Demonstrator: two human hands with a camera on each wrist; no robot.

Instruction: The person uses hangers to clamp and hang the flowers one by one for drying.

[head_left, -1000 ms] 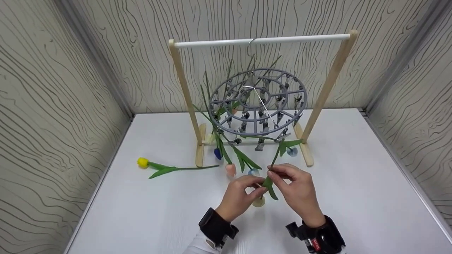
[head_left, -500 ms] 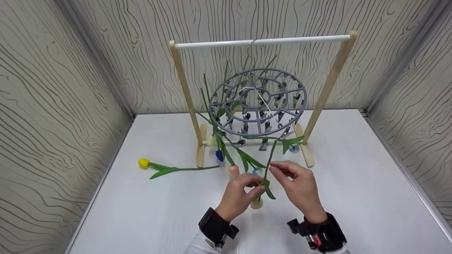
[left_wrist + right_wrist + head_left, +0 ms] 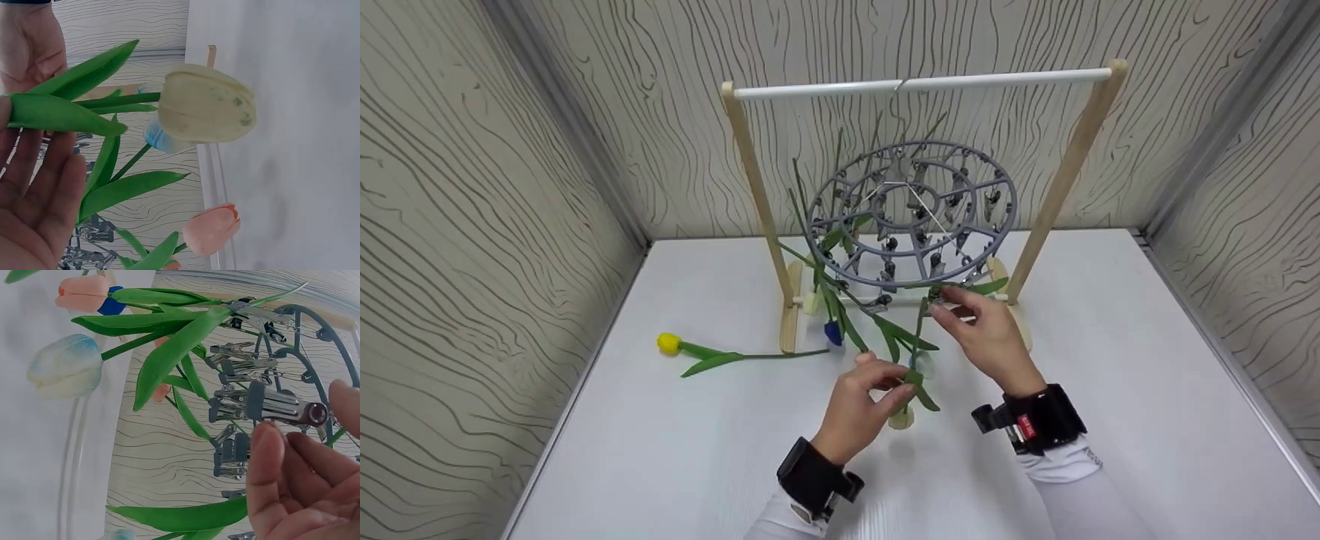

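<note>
My left hand (image 3: 859,405) pinches an artificial cream tulip (image 3: 205,104) near its leaves. Its bloom points down in the head view, and its stem rises toward the round grey clip hanger (image 3: 911,281). My right hand (image 3: 986,337) is raised at the hanger's front edge, with thumb and fingers about a hanging metal clip (image 3: 281,405) with grey tips. The thumb is right beside the clip; whether it touches is unclear. Behind the left hand, a blue-and-white tulip (image 3: 67,368) and a peach tulip (image 3: 211,229) hang bloom-down.
A wooden stand (image 3: 754,187) with a white bar (image 3: 997,79) carries the hanger. Several tulips, including a blue one (image 3: 833,333), hang at its left. A yellow tulip (image 3: 668,343) lies on the white table (image 3: 675,450) at the left.
My right hand has let go of the cream tulip's stem and moved up to a clip at the hanger's front. The left hand keeps its pinch, with the tulip shifted slightly left and up.
</note>
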